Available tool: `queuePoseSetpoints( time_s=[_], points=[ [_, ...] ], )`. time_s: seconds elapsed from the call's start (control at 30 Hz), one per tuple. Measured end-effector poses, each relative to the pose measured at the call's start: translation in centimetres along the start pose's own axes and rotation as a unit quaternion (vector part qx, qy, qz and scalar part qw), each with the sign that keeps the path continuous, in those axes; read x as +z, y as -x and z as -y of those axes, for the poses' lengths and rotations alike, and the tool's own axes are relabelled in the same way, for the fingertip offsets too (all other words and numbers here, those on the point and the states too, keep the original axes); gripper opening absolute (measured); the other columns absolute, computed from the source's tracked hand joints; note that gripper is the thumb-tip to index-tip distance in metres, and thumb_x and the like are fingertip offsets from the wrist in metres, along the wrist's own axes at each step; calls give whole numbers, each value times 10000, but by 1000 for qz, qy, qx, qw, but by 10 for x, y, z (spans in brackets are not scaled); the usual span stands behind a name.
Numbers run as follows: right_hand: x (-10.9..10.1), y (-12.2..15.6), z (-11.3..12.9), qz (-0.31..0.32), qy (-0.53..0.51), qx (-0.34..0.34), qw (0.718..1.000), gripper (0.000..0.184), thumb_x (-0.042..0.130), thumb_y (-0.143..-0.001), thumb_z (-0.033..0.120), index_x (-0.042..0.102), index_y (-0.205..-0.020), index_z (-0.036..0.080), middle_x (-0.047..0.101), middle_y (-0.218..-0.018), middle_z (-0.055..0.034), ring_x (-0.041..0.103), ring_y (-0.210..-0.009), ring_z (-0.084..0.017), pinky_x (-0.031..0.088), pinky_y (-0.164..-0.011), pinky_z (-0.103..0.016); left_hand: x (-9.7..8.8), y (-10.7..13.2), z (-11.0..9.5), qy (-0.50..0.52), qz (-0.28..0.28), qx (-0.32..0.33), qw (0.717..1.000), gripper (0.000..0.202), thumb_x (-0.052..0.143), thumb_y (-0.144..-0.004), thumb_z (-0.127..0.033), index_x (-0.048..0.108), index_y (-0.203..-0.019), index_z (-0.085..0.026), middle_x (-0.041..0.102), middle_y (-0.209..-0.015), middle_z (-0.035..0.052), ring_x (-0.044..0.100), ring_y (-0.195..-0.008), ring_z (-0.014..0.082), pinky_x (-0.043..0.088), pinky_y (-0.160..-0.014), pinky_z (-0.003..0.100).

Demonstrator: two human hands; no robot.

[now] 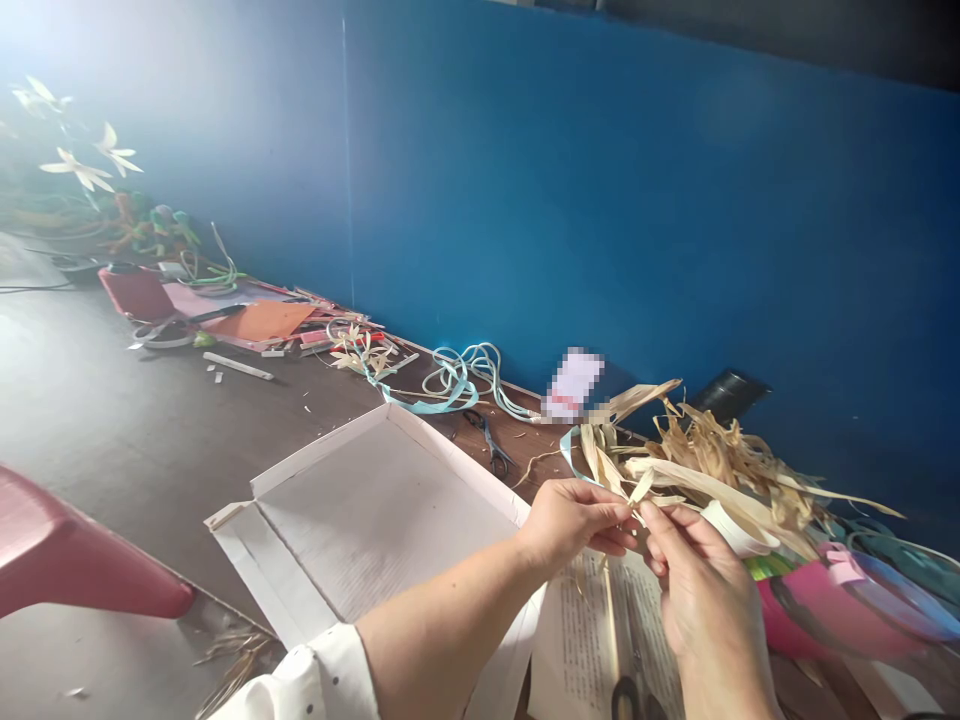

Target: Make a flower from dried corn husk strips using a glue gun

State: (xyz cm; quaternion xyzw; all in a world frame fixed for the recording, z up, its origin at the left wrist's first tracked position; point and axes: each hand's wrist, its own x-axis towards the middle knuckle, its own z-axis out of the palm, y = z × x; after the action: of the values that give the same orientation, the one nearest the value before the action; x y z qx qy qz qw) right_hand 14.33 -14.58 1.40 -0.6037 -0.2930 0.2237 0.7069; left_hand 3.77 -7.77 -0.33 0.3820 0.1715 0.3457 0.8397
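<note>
My left hand (571, 522) and my right hand (703, 580) meet fingertip to fingertip over a printed page. Pinched between both sets of fingers is a small pale corn husk flower (642, 487) with narrow petals; its base is hidden by my fingertips. Just behind my hands lies a heap of dried corn husks (720, 450), with longer strips reaching toward me. A white cup or roll (739, 528) stands close beyond my right fingers. Under my wrists, the printed page (577, 640) carries scissors (624, 690), whose dark handles show at the bottom.
To the left sits a shallow white box lid (360, 530). Dark scissors (493, 447), light blue cord (457, 375) and a finished husk flower bunch (364, 352) lie behind it. A pink container (817, 600) stands at right, a pink stool (67, 545) at left. The blue partition (562, 200) closes the back.
</note>
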Motion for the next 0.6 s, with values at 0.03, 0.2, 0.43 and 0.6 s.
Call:
queuePoseSetpoints(
  time_s=[0.03, 0.2, 0.43, 0.6],
  points=[
    [0, 0, 0, -1, -1, 2, 1000, 277, 836, -609, 305, 668, -793, 182, 502, -527, 58, 377, -479, -44, 287, -440, -166, 0, 0, 0, 1, 2, 1, 1000, 462, 836, -522, -464, 701, -765, -95, 680, -744, 76, 638, -609, 134, 520, -598, 258],
    [1, 0, -1, 3, -6, 7, 1000, 271, 835, -605, 302, 661, -769, 176, 487, -492, 57, 381, -465, -49, 289, -434, -170, 0, 1, -2, 16, 6, 7, 1000, 452, 843, -526, -451, 696, -757, -91, 674, -720, 70, 636, -617, 131, 524, -616, 257],
    [0, 3, -1, -2, -8, 9, 1000, 262, 836, -607, 298, 653, -748, 174, 491, -507, 58, 382, -482, -45, 289, -441, -164, 1, 2, -3, 25, 2, 11, 1000, 468, 844, -524, -456, 685, -757, -83, 663, -704, 69, 626, -609, 127, 518, -627, 261],
    [2, 3, 1, -1, -8, 9, 1000, 286, 837, -603, 319, 661, -769, 167, 473, -483, 64, 379, -474, -43, 291, -446, -163, 0, 2, -3, 23, 8, 14, 1000, 464, 836, -536, -461, 683, -758, -83, 665, -727, 71, 624, -615, 124, 514, -624, 257]
  ],
)
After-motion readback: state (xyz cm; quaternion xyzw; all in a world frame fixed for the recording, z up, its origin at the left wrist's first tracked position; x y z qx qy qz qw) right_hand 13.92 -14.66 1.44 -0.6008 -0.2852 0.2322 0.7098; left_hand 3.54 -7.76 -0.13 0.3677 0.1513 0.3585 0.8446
